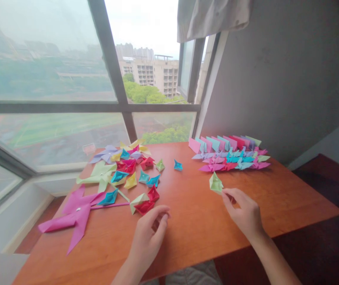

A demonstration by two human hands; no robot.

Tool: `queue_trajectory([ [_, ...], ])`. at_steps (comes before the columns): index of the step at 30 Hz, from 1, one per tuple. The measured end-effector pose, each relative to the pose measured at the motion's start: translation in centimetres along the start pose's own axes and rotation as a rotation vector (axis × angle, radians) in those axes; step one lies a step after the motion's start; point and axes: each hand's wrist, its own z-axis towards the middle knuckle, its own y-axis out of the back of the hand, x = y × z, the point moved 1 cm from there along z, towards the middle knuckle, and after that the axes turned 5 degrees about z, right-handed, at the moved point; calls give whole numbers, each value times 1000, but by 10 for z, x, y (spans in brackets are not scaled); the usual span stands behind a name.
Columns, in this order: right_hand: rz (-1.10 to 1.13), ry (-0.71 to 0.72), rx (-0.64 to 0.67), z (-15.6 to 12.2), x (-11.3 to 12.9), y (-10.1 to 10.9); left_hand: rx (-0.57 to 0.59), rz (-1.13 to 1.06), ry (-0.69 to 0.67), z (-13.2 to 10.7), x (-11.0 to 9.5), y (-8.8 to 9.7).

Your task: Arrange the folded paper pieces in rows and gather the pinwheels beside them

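Observation:
My right hand (pixel 245 211) pinches a small light green folded paper piece (pixel 216 183) by its lower corner, just above the wooden table (pixel 193 221). My left hand (pixel 149 233) hovers over the table with fingers curled together and nothing visible in them. It is close to a red folded piece (pixel 144 206) at the edge of a scatter of small colourful origami pieces (pixel 133 170).
A large pink paper pinwheel (pixel 74 215) and a light green pinwheel (pixel 101 174) lie at the left. Rows of folded paper cranes (pixel 231 154) sit at the back right by the grey wall. A big window runs behind the table.

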Motion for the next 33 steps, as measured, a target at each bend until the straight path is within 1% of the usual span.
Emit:
queue_trajectory([
  [2, -130, -79, -74, 4, -28, 9, 0, 30, -24, -1, -3, -2],
  [4, -238, -122, -107, 5, -52, 14, -2, 55, -46, -1, -5, -4],
  [6, -314, -133, -89, 4, -70, 14, -4, 70, -53, -1, -6, -4],
  [9, -373, -134, -54, 1, -85, 9, -10, 74, -50, -1, -5, -4],
  [13, -370, -145, -37, -2, -93, 0, -17, 87, -48, -1, -3, -4],
  [17, -340, -146, -30, -5, -96, -4, -9, 100, -40, -1, -1, -4],
  [23, -329, -111, 1, -8, -98, -6, -2, 97, -34, -1, -3, -4],
  [33, -321, -121, 36, -9, -99, -7, 5, 97, -13, -1, -2, -4],
])
